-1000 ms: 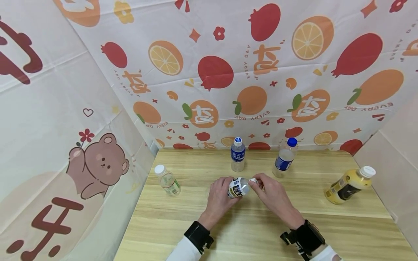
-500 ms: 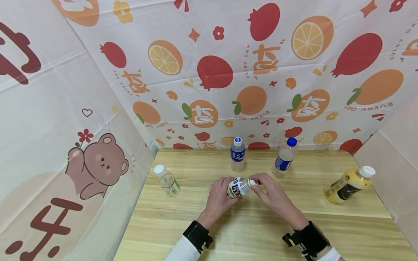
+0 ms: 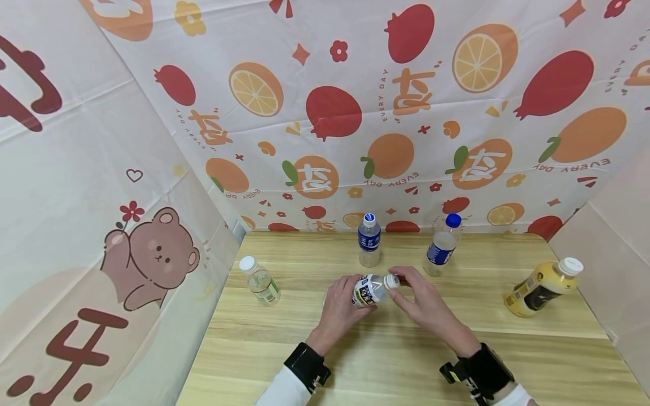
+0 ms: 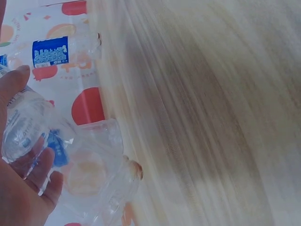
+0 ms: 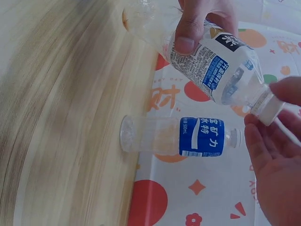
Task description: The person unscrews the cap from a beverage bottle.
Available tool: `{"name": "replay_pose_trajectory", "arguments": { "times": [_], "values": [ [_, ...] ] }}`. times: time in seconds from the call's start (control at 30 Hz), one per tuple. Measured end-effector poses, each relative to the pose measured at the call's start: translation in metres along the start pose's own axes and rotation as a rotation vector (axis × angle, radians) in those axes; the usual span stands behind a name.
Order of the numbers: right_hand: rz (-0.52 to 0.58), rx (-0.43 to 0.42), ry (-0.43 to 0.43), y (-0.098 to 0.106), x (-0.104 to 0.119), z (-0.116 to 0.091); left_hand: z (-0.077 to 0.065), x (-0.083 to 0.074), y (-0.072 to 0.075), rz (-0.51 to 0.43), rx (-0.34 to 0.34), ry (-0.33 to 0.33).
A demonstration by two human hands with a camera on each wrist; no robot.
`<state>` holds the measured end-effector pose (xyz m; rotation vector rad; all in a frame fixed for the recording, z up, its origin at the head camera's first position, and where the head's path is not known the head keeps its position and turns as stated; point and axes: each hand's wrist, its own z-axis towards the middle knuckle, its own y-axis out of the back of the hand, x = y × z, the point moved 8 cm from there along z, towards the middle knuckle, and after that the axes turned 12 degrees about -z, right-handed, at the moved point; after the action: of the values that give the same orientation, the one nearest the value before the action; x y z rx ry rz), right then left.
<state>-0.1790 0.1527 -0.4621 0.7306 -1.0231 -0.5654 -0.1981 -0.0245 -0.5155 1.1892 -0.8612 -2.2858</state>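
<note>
A clear plastic bottle (image 3: 367, 291) with a white, black and yellow label leans over the table, its neck tilted up toward the right. My left hand (image 3: 339, 309) grips it round the body; in the left wrist view its fingers (image 4: 44, 165) show through and beside the clear plastic. At the bottle's neck is a white bottle cap (image 5: 268, 108), which my right hand (image 3: 429, 304) pinches between thumb and fingers. Behind stands an upright clear bottle (image 3: 369, 242) with a blue label and a white cap.
Along the back right is a blue-capped bottle (image 3: 442, 248). A white-capped clear bottle (image 3: 264, 285) stands at the left, and a yellow bottle (image 3: 537, 290) with a white cap at the right. A fruit-print sheet (image 3: 335, 113) hangs behind the wooden table (image 3: 284, 344).
The right fingers have shifted round the cap and slightly up and right, leaving more of the white cap in sight. The left hand keeps its grip on the bottle in nearly the same spot.
</note>
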Motion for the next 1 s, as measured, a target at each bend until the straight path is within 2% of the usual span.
{"name": "replay_pose_trajectory", "arguments": {
  "times": [0.17, 0.3, 0.4, 0.6, 0.77, 1.0],
  "values": [
    [0.002, 0.041, -0.192, -0.004, -0.014, 0.005, 0.002, -0.004, 0.004, 0.07, -0.048, -0.048],
    [-0.063, 0.043, -0.266, -0.004, -0.02, 0.007, 0.001, -0.007, 0.005, 0.098, -0.07, -0.081],
    [-0.073, 0.023, -0.238, -0.002, -0.018, 0.006, 0.0, -0.007, 0.005, 0.107, -0.074, -0.088],
    [-0.05, -0.024, -0.111, 0.001, -0.01, 0.005, -0.001, -0.006, 0.004, 0.086, -0.046, -0.058],
    [-0.033, -0.033, -0.032, 0.004, -0.004, 0.004, -0.001, -0.005, 0.003, 0.061, -0.029, -0.028],
    [-0.005, -0.024, 0.043, 0.004, -0.002, 0.002, -0.002, -0.003, 0.003, 0.037, -0.034, -0.025]
  ]
}}
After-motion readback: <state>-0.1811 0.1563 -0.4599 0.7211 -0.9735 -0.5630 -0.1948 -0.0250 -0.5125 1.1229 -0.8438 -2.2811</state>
